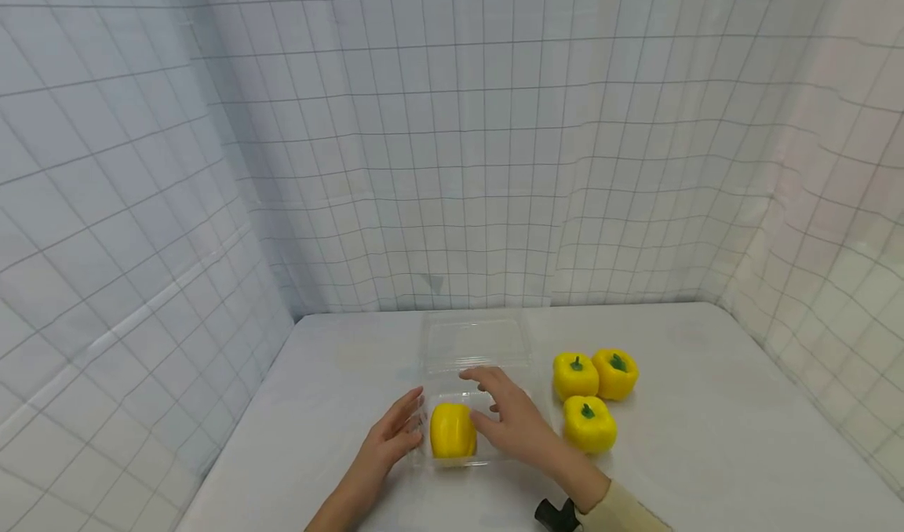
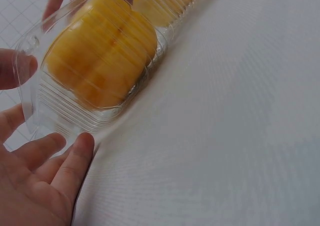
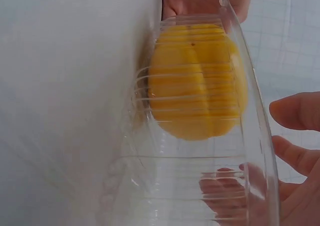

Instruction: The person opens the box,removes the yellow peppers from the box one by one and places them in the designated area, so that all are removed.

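A yellow bell pepper point(image 1: 453, 431) lies on its side in the left part of a clear plastic clamshell box point(image 1: 487, 449). The box's lid point(image 1: 476, 339) is folded back, away from me. My left hand point(image 1: 387, 439) is at the left end of the box with fingers extended; in the left wrist view its fingertips point(image 2: 84, 143) are close to the box wall, and contact is hard to tell. Over the box's right part hovers my right hand point(image 1: 519, 420), fingers spread and holding nothing, its thumb near the pepper. The right wrist view shows the pepper point(image 3: 197, 85) through the ribbed wall.
Three more yellow bell peppers with green stems stand to the right of the box: one at back left point(image 1: 574, 377), one at back right point(image 1: 616, 375), one in front point(image 1: 589, 424). A black object point(image 1: 556, 515) is by the right sleeve. Gridded white curtains point(image 1: 452, 163) surround the white table point(image 1: 706, 438).
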Tool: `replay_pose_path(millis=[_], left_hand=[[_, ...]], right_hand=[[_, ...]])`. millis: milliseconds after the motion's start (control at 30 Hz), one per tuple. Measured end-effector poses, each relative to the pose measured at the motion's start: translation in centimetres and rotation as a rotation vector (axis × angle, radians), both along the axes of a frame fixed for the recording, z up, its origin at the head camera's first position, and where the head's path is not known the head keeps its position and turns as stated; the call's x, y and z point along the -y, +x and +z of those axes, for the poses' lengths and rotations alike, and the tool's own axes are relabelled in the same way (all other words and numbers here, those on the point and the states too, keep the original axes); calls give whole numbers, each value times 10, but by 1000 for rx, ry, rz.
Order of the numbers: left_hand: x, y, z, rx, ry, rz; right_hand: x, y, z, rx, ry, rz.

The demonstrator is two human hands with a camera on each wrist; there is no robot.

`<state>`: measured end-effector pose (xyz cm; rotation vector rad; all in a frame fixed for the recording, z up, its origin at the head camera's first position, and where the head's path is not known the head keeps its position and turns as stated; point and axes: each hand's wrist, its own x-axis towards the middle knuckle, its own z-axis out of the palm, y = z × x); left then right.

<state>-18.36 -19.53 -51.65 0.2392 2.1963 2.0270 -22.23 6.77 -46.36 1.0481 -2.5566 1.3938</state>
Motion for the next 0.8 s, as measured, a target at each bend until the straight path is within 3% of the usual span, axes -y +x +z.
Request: replay_pose_path(millis=[400,800], left_hand=[[2,0,1,-1,-26,-17],[2,-1,1,19,-49,-8]], right_hand=[[13,2,-10,116,43,10],[15,7,-10,70,261,83]])
